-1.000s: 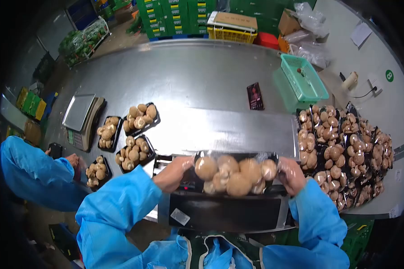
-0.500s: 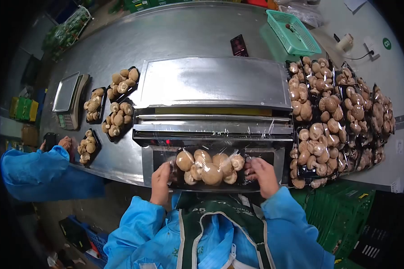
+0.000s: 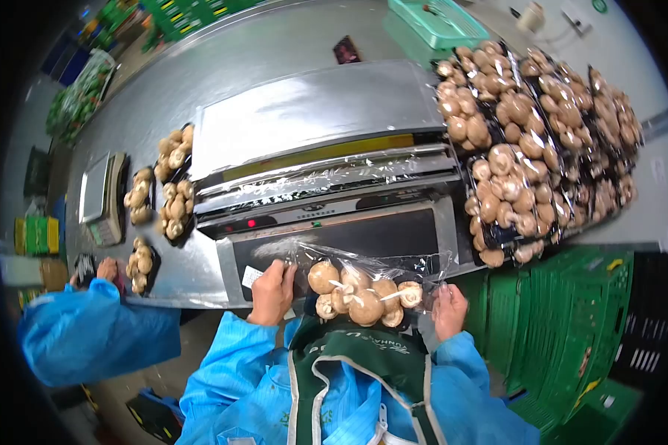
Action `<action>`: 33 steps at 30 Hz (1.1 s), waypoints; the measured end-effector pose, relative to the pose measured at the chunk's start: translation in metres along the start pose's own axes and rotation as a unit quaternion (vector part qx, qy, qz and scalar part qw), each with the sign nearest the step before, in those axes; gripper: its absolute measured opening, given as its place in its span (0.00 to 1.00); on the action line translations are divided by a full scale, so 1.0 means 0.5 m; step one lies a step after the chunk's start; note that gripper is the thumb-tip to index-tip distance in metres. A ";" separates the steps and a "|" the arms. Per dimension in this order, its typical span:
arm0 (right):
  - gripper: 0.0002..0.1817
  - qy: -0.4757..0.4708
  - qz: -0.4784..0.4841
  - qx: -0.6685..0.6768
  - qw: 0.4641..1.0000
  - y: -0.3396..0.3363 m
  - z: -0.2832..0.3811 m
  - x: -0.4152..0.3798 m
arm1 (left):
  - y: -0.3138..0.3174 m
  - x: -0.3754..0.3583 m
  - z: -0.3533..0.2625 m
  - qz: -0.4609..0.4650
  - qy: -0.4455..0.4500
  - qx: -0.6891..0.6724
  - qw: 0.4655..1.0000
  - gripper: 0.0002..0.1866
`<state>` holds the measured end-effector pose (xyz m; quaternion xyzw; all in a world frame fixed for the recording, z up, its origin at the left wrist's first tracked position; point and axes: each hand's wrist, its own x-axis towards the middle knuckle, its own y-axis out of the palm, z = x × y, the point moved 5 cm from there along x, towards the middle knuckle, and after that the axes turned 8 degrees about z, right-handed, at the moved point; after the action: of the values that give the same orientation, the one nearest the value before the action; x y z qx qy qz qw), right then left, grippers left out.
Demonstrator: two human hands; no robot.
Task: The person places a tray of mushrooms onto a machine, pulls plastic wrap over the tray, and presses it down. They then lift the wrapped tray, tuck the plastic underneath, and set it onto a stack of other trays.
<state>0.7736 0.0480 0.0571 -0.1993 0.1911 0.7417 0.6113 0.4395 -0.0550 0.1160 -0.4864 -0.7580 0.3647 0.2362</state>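
Observation:
A tray of brown mushrooms (image 3: 365, 298) is close to my apron, with clear plastic film (image 3: 349, 258) over it and trailing loosely toward the machine. My left hand (image 3: 273, 291) is closed on the film at the tray's left end. On the right, the fingers of my right hand (image 3: 449, 310) pinch the film's other edge. Just beyond stands the film wrapping machine (image 3: 319, 215), its dark plate (image 3: 349, 241) in front of the roller and its red and green lights lit. A small white label (image 3: 252, 277) lies beside my left hand.
Wrapped mushroom trays (image 3: 512, 196) are piled at the right. Several unwrapped trays (image 3: 175, 211) and a scale (image 3: 100, 200) are at the left, near another person's sleeve (image 3: 96, 330) and hand. A phone (image 3: 346, 50) and a green basket (image 3: 441, 30) lie farther back. Green crates (image 3: 549, 319) stand lower right.
Both hands have drawn the mushroom tray off the machine's plate toward my body. Loose film now spreads out at its far side. The view has shifted and turned.

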 end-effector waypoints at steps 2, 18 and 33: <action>0.14 -0.047 -0.031 0.041 0.998 0.003 -0.042 0.006 | 0.013 0.068 -0.030 0.011 0.082 0.069 0.994 0.09; 0.38 0.314 0.434 0.527 0.660 0.221 -0.005 -0.272 | -0.028 -0.077 -0.235 0.400 0.087 -0.663 0.627 0.08; 0.33 0.049 0.580 -0.154 0.798 0.120 0.279 -0.165 | -0.017 -0.068 -0.250 0.638 -0.095 -0.613 0.456 0.32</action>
<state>0.7202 0.0421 0.2213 -0.1786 0.1841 0.9664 0.0179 0.5382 -0.0475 0.2003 -0.8157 -0.2817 -0.1015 -0.4949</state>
